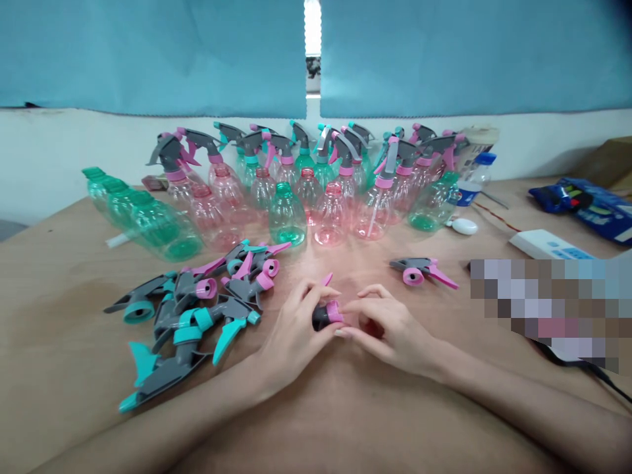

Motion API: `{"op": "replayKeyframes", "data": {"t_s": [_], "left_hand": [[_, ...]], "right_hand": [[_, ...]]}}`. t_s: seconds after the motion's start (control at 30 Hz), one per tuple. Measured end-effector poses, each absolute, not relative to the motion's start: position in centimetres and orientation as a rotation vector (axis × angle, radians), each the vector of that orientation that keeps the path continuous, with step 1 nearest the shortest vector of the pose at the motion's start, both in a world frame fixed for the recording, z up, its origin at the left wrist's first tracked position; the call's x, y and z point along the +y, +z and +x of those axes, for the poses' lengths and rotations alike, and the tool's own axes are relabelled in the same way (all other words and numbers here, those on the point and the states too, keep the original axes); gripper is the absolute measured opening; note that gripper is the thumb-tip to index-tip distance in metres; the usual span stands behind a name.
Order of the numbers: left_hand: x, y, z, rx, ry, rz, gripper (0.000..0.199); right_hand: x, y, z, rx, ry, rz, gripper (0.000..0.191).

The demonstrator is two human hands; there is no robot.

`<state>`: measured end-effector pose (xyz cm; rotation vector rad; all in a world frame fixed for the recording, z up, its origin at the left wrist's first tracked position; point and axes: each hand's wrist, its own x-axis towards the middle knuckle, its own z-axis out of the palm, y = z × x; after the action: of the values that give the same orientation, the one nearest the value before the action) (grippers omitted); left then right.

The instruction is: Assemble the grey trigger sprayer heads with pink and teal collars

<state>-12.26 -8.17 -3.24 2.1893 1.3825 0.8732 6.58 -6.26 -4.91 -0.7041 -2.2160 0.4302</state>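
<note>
Curtain: blue cloth is hanging across the back, with bright light showing through a narrow gap.
Table: the wooden top is bearing everything below.
Bottles: pink bottles and green bottles are standing toward the back; many are wearing grey sprayer tops, while several in front are showing bare necks.
Pile: loose spray heads, grey with teal or pink parts, are lying heaped near the left hand.
Right side: a blue packet, a white power strip and a water bottle are resting well apart from the hands.
Left hand: its thumb and fingers are clamping on the dark body of the held spray head.
Right hand: the right hand is curving its thumb and forefinger in at the pink collar; whether the tips are pinching or only touching, I cannot tell.
Lone spray head: one grey-and-pink spray head is lying beyond the right hand, apart from the pile.
Held spray head: it is sitting between the two hands, over the table's near middle, its collar facing right. It is probably feeling light and stiff, with smooth, slightly slippery plastic; the trigger is likely the weaker part, so the thick body is offering the safest hold.
Collar: its rounded rim is giving fingertips a place to grasp.
</note>
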Motion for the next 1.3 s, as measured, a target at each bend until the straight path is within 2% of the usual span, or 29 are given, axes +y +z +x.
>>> {"op": "replayKeyframes", "data": {"t_s": [0.27, 0.47, 0.57, 0.7, 0.9, 1.1, 1.3], "left_hand": [[-8.2, -3.7, -12.6, 1.303, 0.795, 2.347, 0.034], [-8.3, -3.0, -12.8, 1.251, 0.929, 2.315, 0.027], [-8.4, -2.6, -12.8, 1.298, 1.030, 2.225, 0.023], [-8.3, -2.4, -12.8, 1.347, 1.062, 2.099, 0.022], [-8.0, -3.3, -12.7, 1.257, 1.008, 1.910, 0.048], [-8.2, -3.2, -12.2, 1.245, 1.051, 1.846, 0.039], [-8.4, -2.5, -11.9, 1.364, 0.951, 2.092, 0.031]], "right_hand": [[-6.3, -4.5, 6.7, -2.257, 0.502, -0.681, 0.019], [-6.4, -4.5, 6.8, -2.244, 0.461, -0.628, 0.020], [-6.5, -4.6, 6.8, -2.133, 0.449, -0.662, 0.030], [-6.3, -4.7, 6.9, -2.095, 0.609, -0.699, 0.042], [-5.9, -5.0, 6.8, -2.072, 0.722, -0.707, 0.027], [-5.9, -5.1, 6.7, -1.942, 0.984, -0.746, 0.025], [-5.9, -5.5, 6.9, -2.066, 0.693, -0.786, 0.017]]}}
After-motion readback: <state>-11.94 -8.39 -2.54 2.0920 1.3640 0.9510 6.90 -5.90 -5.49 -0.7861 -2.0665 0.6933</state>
